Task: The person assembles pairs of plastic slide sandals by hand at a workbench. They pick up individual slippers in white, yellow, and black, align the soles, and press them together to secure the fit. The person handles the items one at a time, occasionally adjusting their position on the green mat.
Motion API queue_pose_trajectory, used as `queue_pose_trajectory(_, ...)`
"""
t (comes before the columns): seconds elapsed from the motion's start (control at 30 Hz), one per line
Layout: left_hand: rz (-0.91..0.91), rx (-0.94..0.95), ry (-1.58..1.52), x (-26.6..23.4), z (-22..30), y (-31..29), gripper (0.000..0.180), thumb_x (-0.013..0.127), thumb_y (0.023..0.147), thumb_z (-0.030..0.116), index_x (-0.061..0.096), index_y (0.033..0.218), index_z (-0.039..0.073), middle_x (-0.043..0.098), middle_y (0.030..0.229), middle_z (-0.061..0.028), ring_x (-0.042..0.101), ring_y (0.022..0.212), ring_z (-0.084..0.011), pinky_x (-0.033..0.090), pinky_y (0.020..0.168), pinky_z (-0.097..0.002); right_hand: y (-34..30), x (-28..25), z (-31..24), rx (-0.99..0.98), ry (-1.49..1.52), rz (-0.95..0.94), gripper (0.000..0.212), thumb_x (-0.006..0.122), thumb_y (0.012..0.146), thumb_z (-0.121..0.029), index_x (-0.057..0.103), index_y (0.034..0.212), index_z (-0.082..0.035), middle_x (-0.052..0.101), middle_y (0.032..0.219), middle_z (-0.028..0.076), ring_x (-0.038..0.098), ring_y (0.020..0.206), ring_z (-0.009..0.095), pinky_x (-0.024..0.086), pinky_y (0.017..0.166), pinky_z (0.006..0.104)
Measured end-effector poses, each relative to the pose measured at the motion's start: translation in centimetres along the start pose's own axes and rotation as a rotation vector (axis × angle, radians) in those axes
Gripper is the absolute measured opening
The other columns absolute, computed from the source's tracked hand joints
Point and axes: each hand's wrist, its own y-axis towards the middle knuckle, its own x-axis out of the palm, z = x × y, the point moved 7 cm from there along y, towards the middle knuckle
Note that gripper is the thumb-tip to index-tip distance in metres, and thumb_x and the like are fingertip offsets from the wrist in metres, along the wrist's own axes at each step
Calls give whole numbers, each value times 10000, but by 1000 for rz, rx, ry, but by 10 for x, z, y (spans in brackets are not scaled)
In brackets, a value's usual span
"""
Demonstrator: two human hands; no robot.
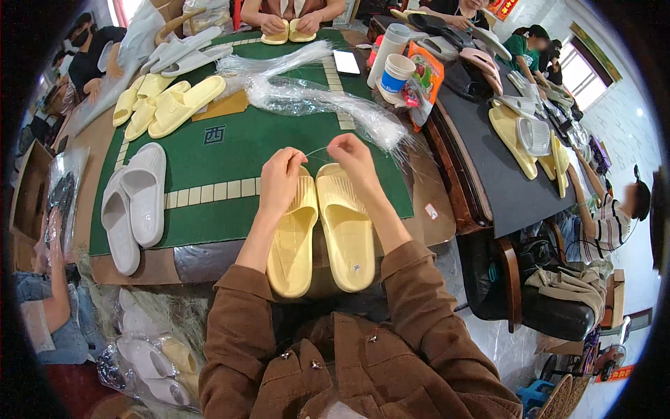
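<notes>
A pair of pale yellow slide slippers lies in front of me at the near table edge, the left slipper [292,241] beside the right slipper [347,237], toes pointing away. Over the left strap, my left hand [281,174] is closed in a pinch on one end of a thin clear plastic strand [317,150]. The strand arches across to my right hand [352,157], whose fingers pinch it above the right slipper's toe. Whether it passes through the straps is hidden by my hands. Just beyond lies a loose bundle of clear plastic strands [380,124], partly in a clear bag.
Grey slippers [143,192] and several yellow slippers [183,105] lie on the green mat [237,150] to the left. A white phone [346,62], a paper cup [398,72] and an orange bag [426,80] are beyond. Co-workers sit around; one handles yellow slippers [276,31] opposite.
</notes>
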Motion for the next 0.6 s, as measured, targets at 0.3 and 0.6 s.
queue_pose_trajectory(0.3,36,71,40,-2,-3,1,136,590,902,128,653,902,8,579,787,-132,575,712,-272,444,655,-360,-18,16,-55,-441,-714,80,203,686,819,-255,671,943,-95,602,939,121,638,802,319,519,716,416)
queue_pose_trajectory(0.6,-55,-55,3,5,-7,1,111,613,896,98,647,899,-8,563,779,-78,537,679,-176,434,649,-300,-48,-63,-62,-381,-962,-280,174,616,847,-225,653,843,-55,610,829,111,621,818,316,495,696,418)
